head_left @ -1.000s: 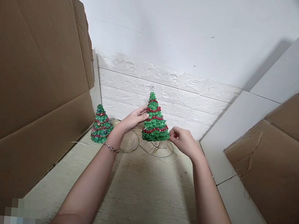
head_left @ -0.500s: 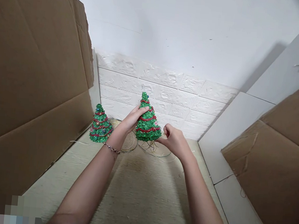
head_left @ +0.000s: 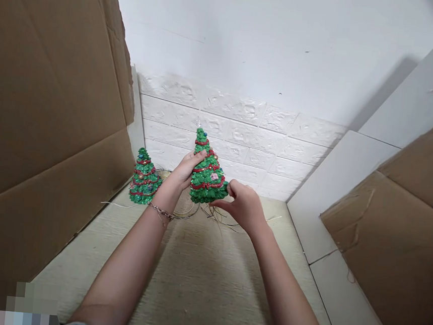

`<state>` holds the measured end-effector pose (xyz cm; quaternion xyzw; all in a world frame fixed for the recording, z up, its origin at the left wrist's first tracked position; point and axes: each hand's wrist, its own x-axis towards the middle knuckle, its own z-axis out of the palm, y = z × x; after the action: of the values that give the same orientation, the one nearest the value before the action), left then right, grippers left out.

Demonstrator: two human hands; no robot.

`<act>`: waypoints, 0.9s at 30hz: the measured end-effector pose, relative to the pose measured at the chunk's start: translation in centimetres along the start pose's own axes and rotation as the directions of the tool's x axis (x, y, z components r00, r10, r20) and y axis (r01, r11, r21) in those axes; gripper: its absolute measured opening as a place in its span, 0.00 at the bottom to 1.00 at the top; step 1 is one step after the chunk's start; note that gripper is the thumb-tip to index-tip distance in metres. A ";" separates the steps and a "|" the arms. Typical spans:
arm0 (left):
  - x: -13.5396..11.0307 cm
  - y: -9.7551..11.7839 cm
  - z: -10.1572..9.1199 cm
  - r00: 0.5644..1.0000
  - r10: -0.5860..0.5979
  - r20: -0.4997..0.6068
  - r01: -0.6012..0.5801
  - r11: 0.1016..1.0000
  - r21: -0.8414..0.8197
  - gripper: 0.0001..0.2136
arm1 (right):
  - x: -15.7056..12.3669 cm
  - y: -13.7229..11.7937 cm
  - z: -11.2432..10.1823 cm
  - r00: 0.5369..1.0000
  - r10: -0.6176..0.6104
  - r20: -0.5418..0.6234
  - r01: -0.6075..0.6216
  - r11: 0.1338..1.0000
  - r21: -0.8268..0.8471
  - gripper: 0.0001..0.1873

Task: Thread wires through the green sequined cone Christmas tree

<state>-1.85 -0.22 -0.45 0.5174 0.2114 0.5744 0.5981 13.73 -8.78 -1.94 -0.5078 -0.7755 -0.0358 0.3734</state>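
A small green Christmas tree [head_left: 204, 179], with red garlands and tiny baubles, is held up and slightly tilted, its tip toward the upper left. Wrapped around its left side, my left hand [head_left: 186, 171] lays its thumb across the front. At the lower right of the base, my right hand [head_left: 246, 205] grips the rim, thumb beneath and curled fingers at the edge. A second, similar miniature tree [head_left: 144, 179] stands upright on the surface, left of my left wrist. Behind and below the held tree, thin loose wires [head_left: 217, 214] lie in loops, partly hidden by my hands.
Tall cardboard [head_left: 56, 93] walls off the left side, and another cardboard piece [head_left: 395, 239] leans at the right against white panels [head_left: 345, 189]. A white brick-textured wall [head_left: 243, 119] closes the back. The pale work surface [head_left: 191, 281] spreads below my arms.
The held tree has turned, bringing a pink patch and baubles to the front, and shifted slightly left. My right hand has moved left and closed on its base rim.
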 end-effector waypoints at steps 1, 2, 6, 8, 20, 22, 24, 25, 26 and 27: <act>-0.1 -0.1 -0.1 1.000 0.015 -0.006 -0.015 1.000 -0.016 0.20 | 0.0 -0.1 -0.1 1.000 0.010 -0.003 -0.010 1.000 0.006 0.20; -0.2 -0.1 -0.1 1.000 0.026 0.000 -0.026 0.999 -0.033 0.22 | 0.0 -0.2 -0.3 1.000 0.022 0.002 -0.022 1.000 0.012 0.21; -0.5 0.1 -0.5 0.998 0.036 0.061 -0.031 0.997 -0.078 0.31 | 0.0 -0.2 -1.6 0.992 0.083 0.096 -0.084 0.996 0.007 0.23; -0.6 0.2 -0.8 0.998 0.023 0.062 -0.018 0.997 -0.076 0.33 | 0.0 0.0 -2.3 0.981 0.117 0.157 -0.117 0.993 -0.009 0.22; -0.1 1.3 0.2 0.995 0.056 0.078 -0.061 0.996 0.062 0.39 | 0.2 0.7 -2.5 0.949 0.231 0.213 -0.204 0.969 -0.138 0.11; 0.1 1.2 0.1 0.994 0.064 0.088 -0.072 0.994 0.084 0.37 | 0.2 0.8 -2.6 0.944 0.237 0.227 -0.208 0.967 -0.146 0.11; 0.4 1.2 -0.2 0.992 0.067 0.106 -0.079 0.991 0.107 0.35 | 0.2 0.8 -2.6 0.941 0.240 0.237 -0.206 0.965 -0.159 0.12; 0.4 1.2 -0.4 0.991 0.068 0.118 -0.081 0.990 0.115 0.34 | 0.3 0.8 -2.7 0.940 0.241 0.240 -0.204 0.964 -0.168 0.11; 0.5 1.2 -0.6 0.990 0.070 0.126 -0.085 0.989 0.121 0.32 | 0.3 0.8 -2.7 0.939 0.240 0.245 -0.201 0.964 -0.173 0.11; 0.6 1.3 -0.7 0.989 0.073 0.130 -0.089 0.988 0.125 0.31 | 0.3 0.7 -2.7 0.939 0.239 0.249 -0.199 0.964 -0.174 0.11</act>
<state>-2.94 0.30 0.61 0.5984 0.1893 0.5498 0.5511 15.74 -9.38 -0.07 -0.6173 -0.7526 0.0185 0.2286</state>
